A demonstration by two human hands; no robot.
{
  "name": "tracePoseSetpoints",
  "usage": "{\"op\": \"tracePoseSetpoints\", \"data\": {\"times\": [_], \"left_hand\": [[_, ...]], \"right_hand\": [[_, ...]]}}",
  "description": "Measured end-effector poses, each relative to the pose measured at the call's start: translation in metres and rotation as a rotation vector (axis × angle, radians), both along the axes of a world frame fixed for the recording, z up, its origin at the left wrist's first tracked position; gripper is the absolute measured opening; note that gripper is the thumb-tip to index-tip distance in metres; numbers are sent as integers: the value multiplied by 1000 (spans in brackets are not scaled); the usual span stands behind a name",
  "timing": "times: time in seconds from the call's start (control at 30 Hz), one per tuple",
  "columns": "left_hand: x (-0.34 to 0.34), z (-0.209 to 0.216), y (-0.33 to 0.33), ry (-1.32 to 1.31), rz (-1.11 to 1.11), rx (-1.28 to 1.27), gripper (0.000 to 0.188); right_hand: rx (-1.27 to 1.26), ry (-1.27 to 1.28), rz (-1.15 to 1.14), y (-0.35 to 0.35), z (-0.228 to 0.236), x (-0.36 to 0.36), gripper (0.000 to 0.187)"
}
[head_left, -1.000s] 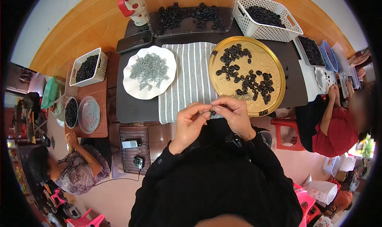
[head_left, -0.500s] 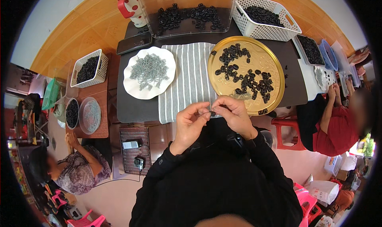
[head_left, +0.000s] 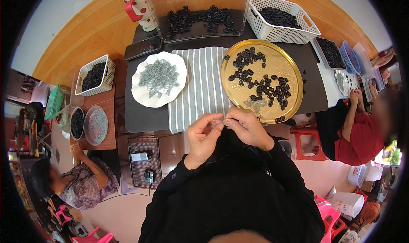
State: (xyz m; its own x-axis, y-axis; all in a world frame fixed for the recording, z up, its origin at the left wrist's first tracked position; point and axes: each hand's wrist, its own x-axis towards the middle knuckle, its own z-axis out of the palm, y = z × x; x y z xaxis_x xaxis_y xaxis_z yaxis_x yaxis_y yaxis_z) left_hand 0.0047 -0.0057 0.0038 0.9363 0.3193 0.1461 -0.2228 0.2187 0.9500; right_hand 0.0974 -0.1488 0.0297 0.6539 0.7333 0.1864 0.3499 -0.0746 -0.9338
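Note:
Both hands meet over the near edge of a grey-and-white striped cloth (head_left: 200, 81), their fingertips almost touching. My left hand (head_left: 203, 136) is closed in a pinch, thumb against the fingers. My right hand (head_left: 247, 127) pinches from the other side. Whatever lies between the fingertips is too small and too covered to name. Left of the cloth, a white scalloped plate (head_left: 138, 96) bears a heap of small greyish metal pieces (head_left: 158, 77). On the right is a round gold tray (head_left: 287, 64) with scattered small black ring-like pieces (head_left: 272, 89).
A clear bin (head_left: 204, 36) with black pieces, a white perforated basket (head_left: 283, 34), a spotted tumbler (head_left: 142, 13) and a dark phone (head_left: 143, 48) stand along the table's back. Co-workers sit left (head_left: 87, 183) and right (head_left: 358, 136). A wicker stand (head_left: 145, 168) holds small devices.
The dark piece that showed between my fingertips no longer shows. My right hand has shifted slightly left and down, its fingers more curled. The view has moved a little.

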Motion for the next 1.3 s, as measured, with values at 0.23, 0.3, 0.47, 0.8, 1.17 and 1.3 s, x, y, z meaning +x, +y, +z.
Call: {"op": "tracePoseSetpoints", "data": {"times": [0.23,0.3,0.47,0.8,1.17,1.3], "left_hand": [[5,-2,5,12,-40,-55,28],[7,-3,8,28,-39,-53,29],[15,-10,13,57,-27,-57,26],[17,-14,16,90,-33,-77,25],[5,-7,32,112,34,-78,26],[0,-5,40,113,120,-100,25]], "right_hand": [[32,-14,-117,-8,7,5,9],[-13,-261,-426,-23,12,22,11],[-458,-723,-496,-37,10,43,11],[-585,-849,-480,-35,-11,45,7],[-201,-494,-223,8,12,7,17],[-549,-766,-14,29,-1,2,22]]}}
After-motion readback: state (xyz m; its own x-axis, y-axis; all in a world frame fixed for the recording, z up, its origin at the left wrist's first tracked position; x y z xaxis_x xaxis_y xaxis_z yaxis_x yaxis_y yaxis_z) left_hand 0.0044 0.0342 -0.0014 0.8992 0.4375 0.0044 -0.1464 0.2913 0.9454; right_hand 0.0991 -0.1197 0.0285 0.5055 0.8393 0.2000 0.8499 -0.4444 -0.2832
